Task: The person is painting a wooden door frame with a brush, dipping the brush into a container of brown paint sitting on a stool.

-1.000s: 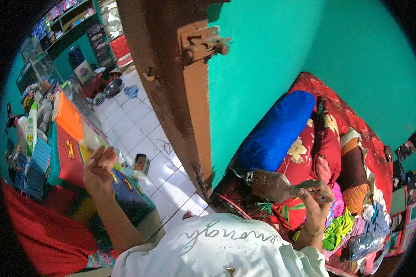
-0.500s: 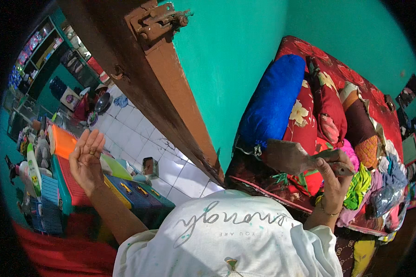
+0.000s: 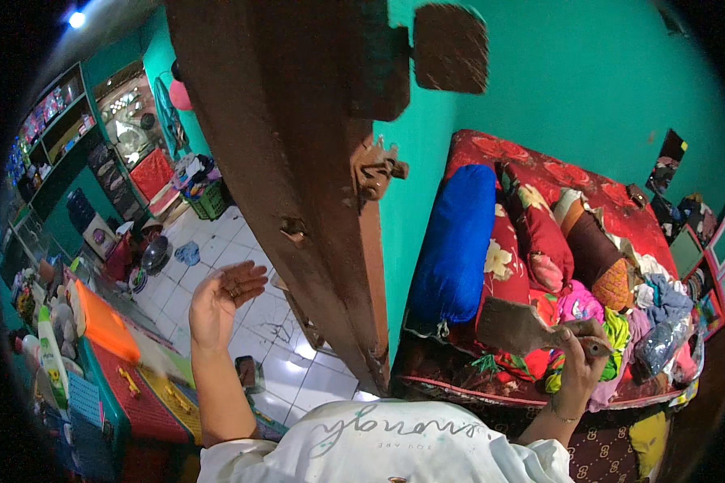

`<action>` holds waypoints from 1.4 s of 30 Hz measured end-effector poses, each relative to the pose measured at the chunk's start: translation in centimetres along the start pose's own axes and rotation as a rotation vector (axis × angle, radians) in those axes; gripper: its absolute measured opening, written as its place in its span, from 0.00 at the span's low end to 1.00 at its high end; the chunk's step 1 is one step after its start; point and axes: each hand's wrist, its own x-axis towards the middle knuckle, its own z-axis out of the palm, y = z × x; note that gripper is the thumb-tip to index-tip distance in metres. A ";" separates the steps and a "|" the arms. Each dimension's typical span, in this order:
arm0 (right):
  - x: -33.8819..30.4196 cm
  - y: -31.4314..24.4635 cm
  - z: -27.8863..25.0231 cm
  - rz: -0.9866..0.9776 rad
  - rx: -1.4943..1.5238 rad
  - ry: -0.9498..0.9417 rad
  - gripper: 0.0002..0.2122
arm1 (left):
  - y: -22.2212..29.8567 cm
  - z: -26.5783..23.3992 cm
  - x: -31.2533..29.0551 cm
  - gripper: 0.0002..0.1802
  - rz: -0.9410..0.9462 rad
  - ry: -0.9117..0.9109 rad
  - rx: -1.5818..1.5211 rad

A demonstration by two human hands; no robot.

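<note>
My right hand (image 3: pixel 580 361) is closed around the handle of a putty knife (image 3: pixel 511 326). Its wide, dull brown blade points left, and the round hole at the handle's end shows by my fingers. Bare and raised, my left hand (image 3: pixel 217 304) has its fingers stretched out and slightly bent, with nothing in it. It is left of a brown wooden door frame (image 3: pixel 258 153), apart from it. A rusty metal latch (image 3: pixel 376 171) sits on the frame's right side, below a brown block (image 3: pixel 451 48).
At right, a bed with a red flowered cover (image 3: pixel 612 177) holds a blue bolster (image 3: pixel 451 241), pillows and heaped clothes. Plastic drawers with a red top (image 3: pixel 141 386) stand at lower left. White floor tiles (image 3: pixel 298 378) and a green basket (image 3: pixel 208 201) lie beyond.
The view has tilted upward, showing more of the frame and the block above the latch. My left hand has moved right, closer to the frame. My right hand keeps hold of the putty knife.
</note>
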 end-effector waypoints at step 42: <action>-3.0 -2.0 2.4 -0.196 -0.058 0.203 0.06 | 19.9 7.5 -9.5 0.23 1.719 -0.045 0.890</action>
